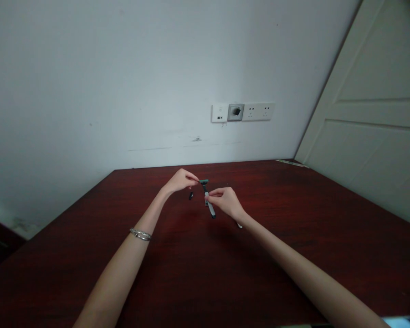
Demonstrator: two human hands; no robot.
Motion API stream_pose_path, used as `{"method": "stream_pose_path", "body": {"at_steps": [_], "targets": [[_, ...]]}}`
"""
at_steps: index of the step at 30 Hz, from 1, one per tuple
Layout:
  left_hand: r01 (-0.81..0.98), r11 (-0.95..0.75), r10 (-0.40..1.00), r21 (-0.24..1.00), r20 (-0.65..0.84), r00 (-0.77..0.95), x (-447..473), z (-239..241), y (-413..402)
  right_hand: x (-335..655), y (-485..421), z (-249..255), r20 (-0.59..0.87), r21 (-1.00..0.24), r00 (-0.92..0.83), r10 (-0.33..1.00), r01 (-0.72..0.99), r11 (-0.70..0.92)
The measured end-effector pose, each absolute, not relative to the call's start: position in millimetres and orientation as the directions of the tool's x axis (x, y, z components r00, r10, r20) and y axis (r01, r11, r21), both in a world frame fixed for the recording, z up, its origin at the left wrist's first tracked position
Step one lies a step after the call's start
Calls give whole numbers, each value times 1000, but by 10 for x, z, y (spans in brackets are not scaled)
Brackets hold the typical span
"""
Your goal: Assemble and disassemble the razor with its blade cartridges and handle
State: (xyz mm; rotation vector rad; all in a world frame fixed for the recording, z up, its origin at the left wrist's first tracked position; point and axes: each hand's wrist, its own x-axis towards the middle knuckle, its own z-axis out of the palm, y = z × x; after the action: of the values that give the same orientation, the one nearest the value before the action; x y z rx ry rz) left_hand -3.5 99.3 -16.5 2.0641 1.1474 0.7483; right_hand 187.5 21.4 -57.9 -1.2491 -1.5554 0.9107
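My right hand (225, 201) grips the grey-and-black handle of a razor (209, 203), held upright over the dark red wooden table (191, 273). My left hand (181, 180) pinches the razor's green head (204, 181) between thumb and fingertips. A small black piece (190, 196) lies on the table just below my left hand. A silver bracelet (140, 234) sits on my left forearm.
A white wall rises behind the table, with a row of sockets (242, 112) above the far edge. A cream door (372, 118) stands at the right. A thin white object (239, 225) peeks out under my right wrist.
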Motion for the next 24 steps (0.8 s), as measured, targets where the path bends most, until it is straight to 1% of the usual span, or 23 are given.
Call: {"method": "stream_pose_path", "body": {"at_steps": [2, 5, 8, 11, 16, 18, 22, 24], "targets": [[607, -382, 905, 696, 148, 400, -148, -265, 1073, 1821, 165, -591, 186, -870, -115, 976, 442, 218], [709, -359, 917, 606, 89, 388, -251, -416, 1155, 1726, 89, -620, 168, -752, -198, 966, 608, 256], [740, -338, 925, 582, 60, 376, -259, -523, 1202, 1646, 60, -665, 160, -637, -235, 959, 718, 282], [741, -337, 929, 580, 75, 363, -221, -578, 1229, 1593, 77, -691, 148, -564, -242, 959, 776, 283], [744, -336, 930, 578, 80, 358, -181, -607, 1228, 1545, 109, -625, 85, -509, -250, 964, 821, 258], [747, -324, 932, 581, 59, 358, -184, -611, 1214, 1528, 115, -589, 67, -505, -252, 965, 826, 251], [744, -293, 919, 601, -39, 393, -228, -622, 1200, 1488, 128, -559, 58, -529, -236, 970, 817, 231], [731, -306, 901, 609, -63, 430, -269, -635, 1217, 1469, 136, -558, 68, -563, -217, 974, 798, 217]]}}
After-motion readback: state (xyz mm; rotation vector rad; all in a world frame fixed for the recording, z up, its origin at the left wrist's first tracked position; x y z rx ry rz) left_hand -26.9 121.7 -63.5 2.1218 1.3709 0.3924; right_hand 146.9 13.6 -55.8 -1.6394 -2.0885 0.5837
